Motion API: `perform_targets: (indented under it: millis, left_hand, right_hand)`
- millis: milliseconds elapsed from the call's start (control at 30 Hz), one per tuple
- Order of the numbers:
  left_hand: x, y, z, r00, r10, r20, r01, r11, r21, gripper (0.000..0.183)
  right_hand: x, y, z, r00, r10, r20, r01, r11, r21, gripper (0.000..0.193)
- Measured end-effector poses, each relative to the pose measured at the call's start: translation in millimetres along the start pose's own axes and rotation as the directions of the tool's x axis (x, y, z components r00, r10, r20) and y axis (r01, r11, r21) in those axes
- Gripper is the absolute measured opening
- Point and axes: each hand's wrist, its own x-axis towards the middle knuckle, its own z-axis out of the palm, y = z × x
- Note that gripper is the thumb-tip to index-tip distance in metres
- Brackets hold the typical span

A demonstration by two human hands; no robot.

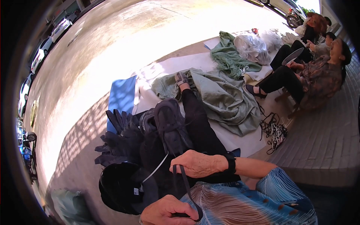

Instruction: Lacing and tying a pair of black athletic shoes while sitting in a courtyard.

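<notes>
R hand: the bare right hand w/ a black wrist strap (198, 164), fingers curled, pinching a flat dark fabric lace (186, 184) that hangs in a loop below it
L hand: the bare left hand (168, 212), low nr the bottom edge, closed around the same lace, which runs btwn both hands
Shoe: black lace-up shoe (170, 123) on the lap, just beyond the R hand; can't tell if the lace is threaded thru it
Next to it: grey-black shoe (147, 122), just L of the first
White cord: thin white cord (155, 169), slanting btwn the shoe area & a rounded black fabric item w/ white tag (118, 187), L of the lap
Dark heap: pile of dark fabric pieces (122, 144), L of the shoes
Ground: crumpled grey-green cloth (225, 101) on a white sheet (240, 144), blue panel (123, 90) at its L edge
R side: tangle of black & white laces (276, 133) nr a seated co-worker (318, 82)
</notes>
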Motion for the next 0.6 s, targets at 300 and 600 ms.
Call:
perform_targets:
  millis: [300, 600]
  left_hand:
    - [54.0, -91.3, -56.0, 0.741, -0.275, -0.613, -0.202, 0.779, -0.594, 0.046]
    - [57.8, -137.7, -80.3, 0.819, -0.239, -0.522, -0.255, 0.663, -0.704, 0.027]
  right_hand:
    - [-42.7, -138.7, -78.9, 0.701, -0.693, 0.169, 0.438, 0.605, 0.665, 0.023]
    - [-69.2, -121.7, -75.2, 0.859, -0.163, 0.485, 0.078, 0.978, 0.191, 0.033]
